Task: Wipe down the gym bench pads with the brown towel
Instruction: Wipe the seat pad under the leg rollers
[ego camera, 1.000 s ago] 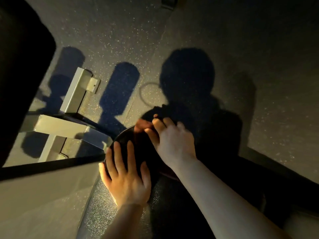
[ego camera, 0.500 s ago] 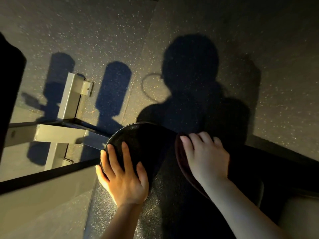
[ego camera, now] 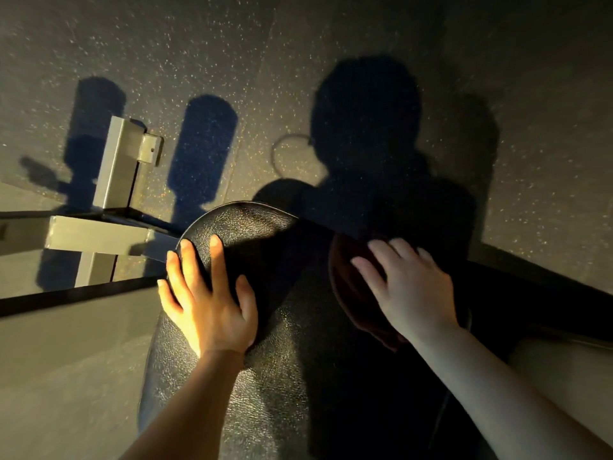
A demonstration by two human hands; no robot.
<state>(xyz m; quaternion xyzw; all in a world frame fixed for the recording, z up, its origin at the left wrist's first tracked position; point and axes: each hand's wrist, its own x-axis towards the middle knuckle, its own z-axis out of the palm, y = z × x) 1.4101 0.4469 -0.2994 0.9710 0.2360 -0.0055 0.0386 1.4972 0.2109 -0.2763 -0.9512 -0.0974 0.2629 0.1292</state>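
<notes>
- One black bench pad (ego camera: 252, 234) is in view, a grained leather-like cushion with a rounded far end, running from the bottom of the frame up toward the centre.
- Two bare hands are on it, one to each side.
- The left hand (ego camera: 207, 302) lies flat on the pad's left part near the rounded end, fingers straight and spread, gripping nothing; warm light falls across it.
- The right hand (ego camera: 409, 290) presses down on the towel with fingers extended and slightly apart, palm on the cloth, in shadow.
- One brown towel (ego camera: 348, 293) is visible, a dark reddish-brown bunch lying on the right side of the pad under the right hand, its edge showing to the left of and below the fingers.
- Grey metal frame tubes (ego camera: 116, 164) stand to the left of the pad: one upright square tube with a small bracket, one crossbar below it, and a short post under that.
- The speckled rubber floor (ego camera: 331, 44) fills the upper half, crossed by one large shadow of the person and two smaller rounded shadows further left.
- One thin ring-shaped mark (ego camera: 282, 154) lies on the floor beside the large shadow.
- No brand, label or readable writing can be made out on the pad, towel or frame.
</notes>
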